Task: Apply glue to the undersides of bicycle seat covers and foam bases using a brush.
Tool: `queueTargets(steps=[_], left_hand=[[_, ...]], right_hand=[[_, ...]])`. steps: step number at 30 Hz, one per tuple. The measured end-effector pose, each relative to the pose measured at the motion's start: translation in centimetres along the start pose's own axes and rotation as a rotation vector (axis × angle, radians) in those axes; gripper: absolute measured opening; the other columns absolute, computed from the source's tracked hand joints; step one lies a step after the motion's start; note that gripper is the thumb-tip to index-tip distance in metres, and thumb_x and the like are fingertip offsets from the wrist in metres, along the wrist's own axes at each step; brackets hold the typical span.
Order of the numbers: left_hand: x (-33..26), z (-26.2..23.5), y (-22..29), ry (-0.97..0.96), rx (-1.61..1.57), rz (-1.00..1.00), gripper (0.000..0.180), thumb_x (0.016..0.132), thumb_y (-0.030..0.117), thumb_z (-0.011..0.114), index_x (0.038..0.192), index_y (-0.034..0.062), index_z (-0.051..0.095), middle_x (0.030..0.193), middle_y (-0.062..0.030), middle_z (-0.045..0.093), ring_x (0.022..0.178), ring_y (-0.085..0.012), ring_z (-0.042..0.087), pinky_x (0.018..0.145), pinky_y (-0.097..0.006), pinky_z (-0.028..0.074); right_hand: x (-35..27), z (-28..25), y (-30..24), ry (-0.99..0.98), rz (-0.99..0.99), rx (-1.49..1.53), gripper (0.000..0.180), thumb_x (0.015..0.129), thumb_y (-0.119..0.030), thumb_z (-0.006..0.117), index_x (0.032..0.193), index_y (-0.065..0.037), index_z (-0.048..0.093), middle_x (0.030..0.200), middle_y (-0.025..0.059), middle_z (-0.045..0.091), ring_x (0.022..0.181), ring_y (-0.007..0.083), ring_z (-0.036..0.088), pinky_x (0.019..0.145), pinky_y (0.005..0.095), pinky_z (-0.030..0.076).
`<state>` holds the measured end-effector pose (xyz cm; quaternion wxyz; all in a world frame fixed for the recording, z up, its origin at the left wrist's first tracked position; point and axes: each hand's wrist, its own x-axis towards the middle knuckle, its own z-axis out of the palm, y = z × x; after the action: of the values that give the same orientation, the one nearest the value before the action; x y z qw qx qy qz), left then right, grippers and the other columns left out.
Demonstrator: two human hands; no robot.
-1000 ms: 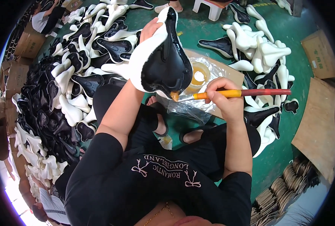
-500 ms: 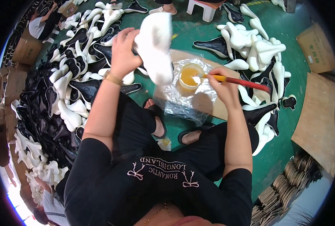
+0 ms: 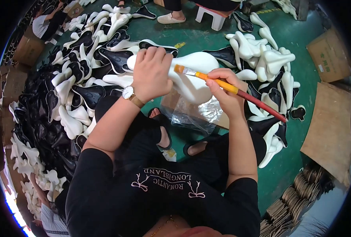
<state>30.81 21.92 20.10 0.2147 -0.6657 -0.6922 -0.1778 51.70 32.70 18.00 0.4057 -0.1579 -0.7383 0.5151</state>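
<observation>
Item: white saddle form [image 3: 193,75], lying long axis left-right before you. Your left hand [image 3: 151,75] is clenching its left end. Your right hand [image 3: 224,89] is pinching a paintbrush [image 3: 230,87], bristles probably touching the form's top.

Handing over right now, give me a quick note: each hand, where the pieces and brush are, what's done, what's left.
Left hand: grips the white saddle-shaped piece from above, holding it up over the lap.
Right hand: holds the brush, orange handle, bristles on the piece's white face.
Below the piece: crumpled clear plastic sheet on the green floor.
Done: cannot tell how much of the face is coated.
Left: piles of black and white pieces lie on both sides; which are brushed is unclear.
</observation>
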Motion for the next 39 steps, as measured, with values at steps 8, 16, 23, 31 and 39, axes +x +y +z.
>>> queueTargets(steps=[8, 16, 23, 31, 39], left_hand=[[0.4, -0.2, -0.8, 0.023, 0.011, -0.057, 0.04, 0.054, 0.017, 0.062, 0.093, 0.0077, 0.062, 0.09, -0.0072, 0.054, 0.093, -0.0256, 0.05, 0.084, -0.036, 0.036], [0.6, 2.1, -2.7, -0.129, -0.232, -0.404, 0.046, 0.057, 0.036, 0.069, 0.095, 0.0103, 0.071, 0.092, -0.0125, 0.063, 0.092, -0.0303, 0.058, 0.08, -0.041, 0.044], [9.8, 0.9, 7.2, 0.241, -1.098, -0.006, 0.06, 0.069, 0.038, 0.074, 0.117, 0.0038, 0.06, 0.12, -0.0223, 0.053, 0.114, -0.0362, 0.052, 0.097, -0.038, 0.042], [-5.6, 7.0, -20.5, -0.258, -0.624, -0.905, 0.051, 0.079, 0.035, 0.069, 0.12, 0.006, 0.062, 0.1, -0.0102, 0.068, 0.093, -0.0143, 0.065, 0.076, -0.03, 0.052], [-46.0, 7.4, -38.1, -0.702, 0.324, -1.556, 0.073, 0.078, 0.056, 0.058, 0.119, -0.0041, 0.06, 0.132, -0.0246, 0.051, 0.117, -0.037, 0.053, 0.103, -0.041, 0.038]], right_hand=[[-1.5, -6.2, 0.9, 0.316, 0.157, 0.007, 0.009, 0.075, 0.003, 0.065, 0.08, -0.001, 0.06, 0.079, 0.0039, 0.059, 0.069, 0.0108, 0.054, 0.062, 0.023, 0.044], [-3.3, -12.8, 2.8, 0.604, 0.078, -0.072, 0.006, 0.079, 0.002, 0.063, 0.083, -0.002, 0.061, 0.082, 0.0056, 0.06, 0.069, 0.0143, 0.057, 0.065, 0.0258, 0.049], [-4.5, -16.2, 1.2, 1.038, -0.074, -0.2, 0.009, 0.085, -0.007, 0.062, 0.086, 0.001, 0.059, 0.081, 0.0079, 0.059, 0.071, 0.0173, 0.058, 0.064, 0.024, 0.047], [-6.5, -20.3, 2.0, 0.964, -0.092, -0.21, 0.017, 0.088, -0.012, 0.06, 0.094, 0.004, 0.058, 0.083, 0.0143, 0.062, 0.072, 0.0188, 0.06, 0.065, 0.0252, 0.049], [-3.8, -16.3, 7.1, 1.012, 0.094, 0.019, 0.012, 0.089, -0.015, 0.059, 0.093, -0.004, 0.057, 0.081, 0.0057, 0.06, 0.07, 0.0126, 0.057, 0.063, 0.0255, 0.048]])
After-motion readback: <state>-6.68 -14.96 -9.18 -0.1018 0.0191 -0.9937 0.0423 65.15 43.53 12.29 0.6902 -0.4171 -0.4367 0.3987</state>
